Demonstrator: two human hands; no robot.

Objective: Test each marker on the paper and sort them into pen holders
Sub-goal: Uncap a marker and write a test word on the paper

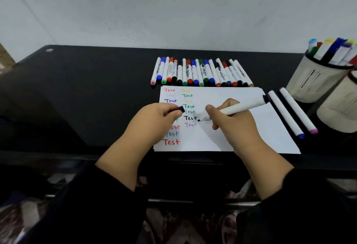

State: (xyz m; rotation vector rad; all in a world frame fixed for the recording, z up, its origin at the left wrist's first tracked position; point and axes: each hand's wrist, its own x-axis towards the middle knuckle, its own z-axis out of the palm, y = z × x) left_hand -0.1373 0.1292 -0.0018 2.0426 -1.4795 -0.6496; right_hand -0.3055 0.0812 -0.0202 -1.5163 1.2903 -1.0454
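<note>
Testing step in hand: right hand (229, 120) grips black marker (237, 107) w/ tip at end of black "Test", mid-frame on paper (241, 137); left hand (156, 116) pinches its cap (180, 109). Next move likely calls for recapping, then dropping into a holder (313, 81) at right edge. Untested markers (201, 72) lie above paper; both wrists angle inward, hands near but apart.

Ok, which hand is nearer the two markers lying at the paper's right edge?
The right hand. It holds the black marker over the paper, just left of the two loose markers. The left hand, pinching the black cap, is farther left.
</note>
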